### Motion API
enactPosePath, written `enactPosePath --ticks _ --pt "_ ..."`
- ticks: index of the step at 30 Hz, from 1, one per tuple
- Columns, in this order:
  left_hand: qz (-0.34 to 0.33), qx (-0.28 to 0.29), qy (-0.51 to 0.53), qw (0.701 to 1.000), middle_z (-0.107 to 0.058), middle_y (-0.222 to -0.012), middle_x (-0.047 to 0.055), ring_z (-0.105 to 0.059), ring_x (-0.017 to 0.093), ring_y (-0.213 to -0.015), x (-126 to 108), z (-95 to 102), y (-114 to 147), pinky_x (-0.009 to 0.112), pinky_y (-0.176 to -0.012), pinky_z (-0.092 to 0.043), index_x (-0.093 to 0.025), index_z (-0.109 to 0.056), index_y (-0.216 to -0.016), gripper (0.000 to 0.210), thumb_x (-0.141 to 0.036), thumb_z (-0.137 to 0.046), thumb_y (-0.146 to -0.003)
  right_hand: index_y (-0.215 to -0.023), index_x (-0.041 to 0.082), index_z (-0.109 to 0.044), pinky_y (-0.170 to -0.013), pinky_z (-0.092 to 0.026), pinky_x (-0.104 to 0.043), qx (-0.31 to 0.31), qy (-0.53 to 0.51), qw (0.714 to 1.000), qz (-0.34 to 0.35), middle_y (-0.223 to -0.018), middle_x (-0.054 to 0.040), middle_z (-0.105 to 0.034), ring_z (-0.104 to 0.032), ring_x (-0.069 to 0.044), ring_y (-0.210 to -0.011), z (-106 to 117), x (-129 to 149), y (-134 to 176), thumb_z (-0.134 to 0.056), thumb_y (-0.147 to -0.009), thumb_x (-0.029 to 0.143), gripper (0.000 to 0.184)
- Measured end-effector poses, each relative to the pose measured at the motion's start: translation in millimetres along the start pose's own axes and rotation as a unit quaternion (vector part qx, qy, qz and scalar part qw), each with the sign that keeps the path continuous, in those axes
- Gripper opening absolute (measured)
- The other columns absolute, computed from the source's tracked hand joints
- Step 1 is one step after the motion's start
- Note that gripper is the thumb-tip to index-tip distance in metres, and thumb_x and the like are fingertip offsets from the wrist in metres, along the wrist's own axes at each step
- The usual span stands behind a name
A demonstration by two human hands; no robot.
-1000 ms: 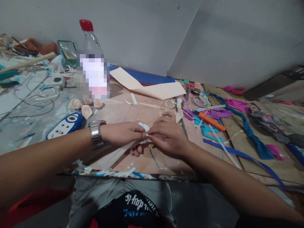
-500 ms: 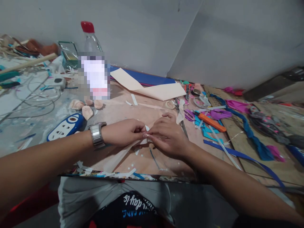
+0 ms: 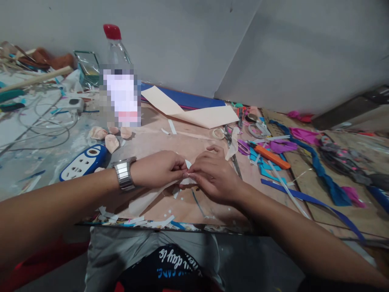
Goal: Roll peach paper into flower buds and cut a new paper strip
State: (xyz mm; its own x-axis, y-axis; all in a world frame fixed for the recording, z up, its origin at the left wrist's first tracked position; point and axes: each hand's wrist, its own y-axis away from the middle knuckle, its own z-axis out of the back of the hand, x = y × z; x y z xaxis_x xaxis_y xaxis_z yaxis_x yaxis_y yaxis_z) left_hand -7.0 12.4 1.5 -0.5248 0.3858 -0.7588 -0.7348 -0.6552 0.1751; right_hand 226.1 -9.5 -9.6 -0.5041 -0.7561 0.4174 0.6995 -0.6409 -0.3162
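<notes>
Hands [image 3: 159,168] [image 3: 214,174]: two — pinching one pale strip [image 3: 149,198] | curled pieces [image 3: 111,143]: four | bottle [image 3: 119,54]: one

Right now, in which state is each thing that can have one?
Left hand: pinching pale strip
Right hand: pinching beside left
Pale strip: held
Bottle: upright, red cap on
Blue-and-white power strip: face up
Orange utility knife: lying, blade unclear
Metal wristwatch: worn
Wide cream strip: bent

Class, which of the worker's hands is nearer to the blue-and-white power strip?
Left. The left hand lies right of the power strip; the right hand is farther right, beyond the left hand.
</notes>
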Motion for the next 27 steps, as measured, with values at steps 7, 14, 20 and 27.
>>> enactPosePath --ticks 7,14,20,27 --pt "-0.004 -0.039 -0.039 0.998 -0.072 -0.074 0.004 -0.056 0.014 -0.063 -10.5 -5.0 3.3 0.027 -0.062 -0.03 -0.015 -0.072 -0.086 0.033 -0.039 -0.055 -0.102 -0.09 0.02 -0.062 -0.104 -0.027 -0.049 0.047 0.014 0.999 -0.016 -0.086 -0.0037 -0.067 -0.06 -0.024 -0.095 2.0 6.7 -3.7 -0.051 -0.101 0.025 0.016" --pt "-0.024 -0.088 -0.118 0.989 -0.07 -0.068 0.002 -0.056 0.013 -0.057 -14.5 -8.9 5.0 0.027 -0.059 -0.027 -0.016 -0.071 -0.083 0.033 -0.036 -0.055 -0.104 -0.092 0.02 -0.066 -0.1 -0.03 -0.046 0.031 -0.016 0.998 -0.057 -0.094 -0.0048 -0.072 -0.06 -0.024 -0.1 1.7 3.1 -2.0 -0.057 -0.1 0.025 0.013" --pt "-0.054 -0.087 -0.213 0.972 -0.072 -0.074 0.005 -0.063 0.018 -0.066 -14.3 -11.8 5.3 0.029 -0.059 -0.027 -0.016 -0.072 -0.09 0.03 -0.035 -0.053 -0.105 -0.089 0.02 -0.068 -0.098 -0.03 -0.047 0.038 -0.034 0.998 -0.041 -0.088 -0.0038 -0.073 -0.059 -0.026 -0.103 3.2 3.4 -2.1 -0.054 -0.099 0.02 0.017" --pt "-0.043 -0.091 -0.18 0.978 -0.073 -0.074 0.005 -0.063 0.018 -0.066 -12.7 -11.6 3.9 0.029 -0.06 -0.029 -0.016 -0.071 -0.09 0.03 -0.036 -0.055 -0.104 -0.091 0.022 -0.071 -0.097 -0.031 -0.045 0.007 -0.034 0.999 -0.04 -0.086 -0.001 -0.074 -0.062 -0.024 -0.102 1.0 -1.8 0.1 -0.064 -0.096 0.023 0.009"
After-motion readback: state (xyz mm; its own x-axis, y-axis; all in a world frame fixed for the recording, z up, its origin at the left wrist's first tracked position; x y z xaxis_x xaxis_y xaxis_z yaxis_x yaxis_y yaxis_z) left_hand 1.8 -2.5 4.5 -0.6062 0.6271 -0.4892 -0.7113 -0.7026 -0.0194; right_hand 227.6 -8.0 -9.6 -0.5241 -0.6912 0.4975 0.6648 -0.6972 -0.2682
